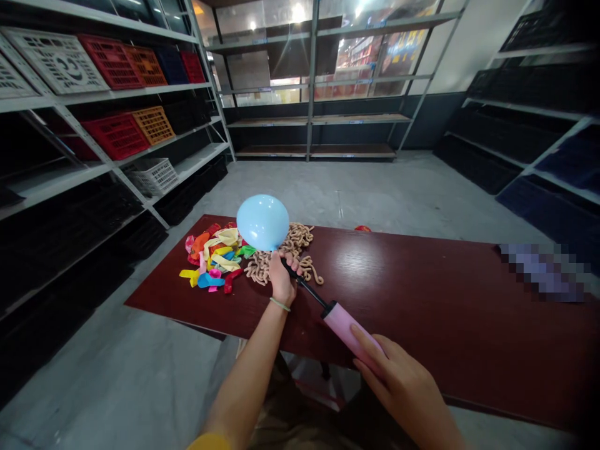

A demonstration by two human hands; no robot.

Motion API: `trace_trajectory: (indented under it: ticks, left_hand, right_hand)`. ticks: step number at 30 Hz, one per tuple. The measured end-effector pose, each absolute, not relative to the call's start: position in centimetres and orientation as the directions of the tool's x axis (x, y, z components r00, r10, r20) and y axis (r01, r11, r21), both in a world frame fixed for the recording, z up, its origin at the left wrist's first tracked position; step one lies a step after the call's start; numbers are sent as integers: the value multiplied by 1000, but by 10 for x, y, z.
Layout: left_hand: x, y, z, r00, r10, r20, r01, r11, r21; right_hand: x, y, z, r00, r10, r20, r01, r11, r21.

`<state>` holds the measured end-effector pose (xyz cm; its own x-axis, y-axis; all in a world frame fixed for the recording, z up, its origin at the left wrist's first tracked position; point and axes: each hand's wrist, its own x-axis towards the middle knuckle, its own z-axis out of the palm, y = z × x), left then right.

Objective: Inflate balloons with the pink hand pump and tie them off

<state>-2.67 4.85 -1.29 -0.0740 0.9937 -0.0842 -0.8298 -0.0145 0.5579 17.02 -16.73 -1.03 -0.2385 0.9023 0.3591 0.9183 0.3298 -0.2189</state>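
A partly inflated light blue balloon [262, 222] stands up from my left hand [283, 278], its neck pinched in the fingers. The same hand is closed round the black end of a hand balloon pump [350, 334]. My right hand [398, 381] grips the pump's pink barrel, and a length of black rod shows between the two hands. Left of the balloon lies a pile of flat, uninflated balloons [215, 256] in many colours. Behind and beside my left hand is a heap of beige, cord-like strands [300, 240], its exact kind unclear.
The dark red table [403, 294] extends to the right, with a blurred purple item [539, 272] near its far right edge. Metal shelves [112, 165] with red crates [115, 134] and other crates line the left. More shelving [309, 119] stands at the back and right.
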Motion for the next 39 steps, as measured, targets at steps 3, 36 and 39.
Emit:
trace_trajectory:
  ticks: [3,36,39]
  left_hand:
    - [-24,47,-14,-73,994,-85,-833,-14,553]
    - [-20,42,-15,5,997,-73,-820,45,571]
    - [-20,42,-16,3,995,-96,-803,59,593]
  right_hand:
    - [157,-149,-8,-211,916,341,934,292,-205]
    - [125,-105,-7,-179,966,186,855,247,-455]
    - [131,-119,-13,-208,957,204,823,284,-492]
